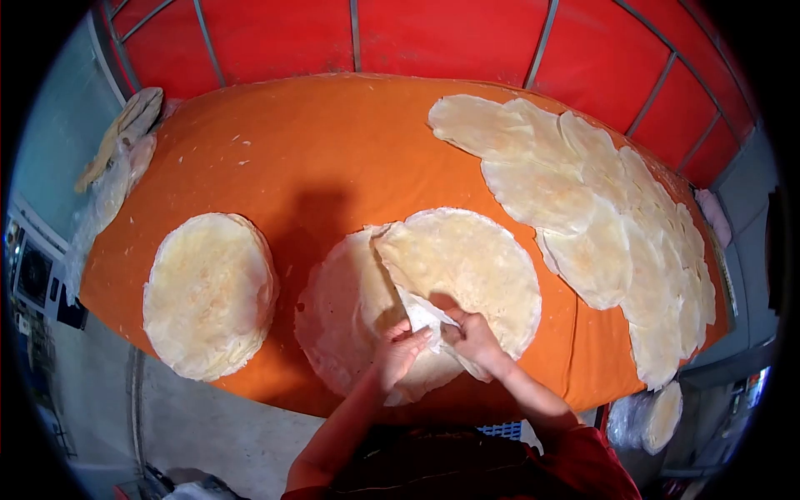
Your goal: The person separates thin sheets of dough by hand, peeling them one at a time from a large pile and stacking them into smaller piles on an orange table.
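Two piles of thin round flatbread sheets overlap near the front edge of the orange table, a left pile (pixel 337 308) and a right one (pixel 467 258). Both hands meet at the front where they overlap. My left hand (pixel 402 350) has its fingers closed on the edge of a pale sheet (pixel 422 318) that is lifted and folded. My right hand (pixel 472 340) pinches the same sheet from the right, its fingertips partly hidden by the fold. A separate round stack of flatbread (pixel 208 292) lies to the left of my hands.
Many overlapping flatbreads (pixel 583 208) spread over the right side of the orange table (pixel 250 167). Plastic bags (pixel 121 175) lie at the left edge. A red panel wall (pixel 442 37) stands behind. A plastic-wrapped stack (pixel 662 417) sits below the right corner.
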### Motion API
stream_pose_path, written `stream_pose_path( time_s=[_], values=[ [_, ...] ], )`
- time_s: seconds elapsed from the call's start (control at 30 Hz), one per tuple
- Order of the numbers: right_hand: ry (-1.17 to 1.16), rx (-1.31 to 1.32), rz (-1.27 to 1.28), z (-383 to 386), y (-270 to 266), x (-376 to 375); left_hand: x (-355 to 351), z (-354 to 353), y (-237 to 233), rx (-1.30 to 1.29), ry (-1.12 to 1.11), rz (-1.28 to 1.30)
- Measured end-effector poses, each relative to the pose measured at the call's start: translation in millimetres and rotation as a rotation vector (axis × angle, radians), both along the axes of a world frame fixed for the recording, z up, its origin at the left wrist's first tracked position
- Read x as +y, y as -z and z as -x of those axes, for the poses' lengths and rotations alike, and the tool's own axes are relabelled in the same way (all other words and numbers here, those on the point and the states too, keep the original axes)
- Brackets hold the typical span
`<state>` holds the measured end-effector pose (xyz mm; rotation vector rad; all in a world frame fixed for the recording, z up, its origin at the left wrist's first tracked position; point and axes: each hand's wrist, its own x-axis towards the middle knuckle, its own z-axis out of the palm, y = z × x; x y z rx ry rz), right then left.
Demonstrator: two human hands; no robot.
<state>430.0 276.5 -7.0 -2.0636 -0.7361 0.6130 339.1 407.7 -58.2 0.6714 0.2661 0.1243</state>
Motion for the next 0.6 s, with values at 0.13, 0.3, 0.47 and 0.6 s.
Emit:
stream_pose_path(
  time_s=[0.13, 0.3, 0.47, 0.6],
  values=[
    [-0.022, 0.045, 0.053, -19, 13, -3, 5, 10, -2, 0.388, -0.107, -0.210],
    [-0.033, -0.735, 0.098, -185, -47, -62, -3, 32, 13, 0.492, -0.248, -0.153],
    [0.351, -0.436, -0.185, -307, -198, -105, -5, 45, 49, 0.479, -0.293, -0.164],
    [0.149, -1.118, 0.264, -231, -271, -57, -10, 46, 52, 0.428, -0.335, -0.206]
  ],
)
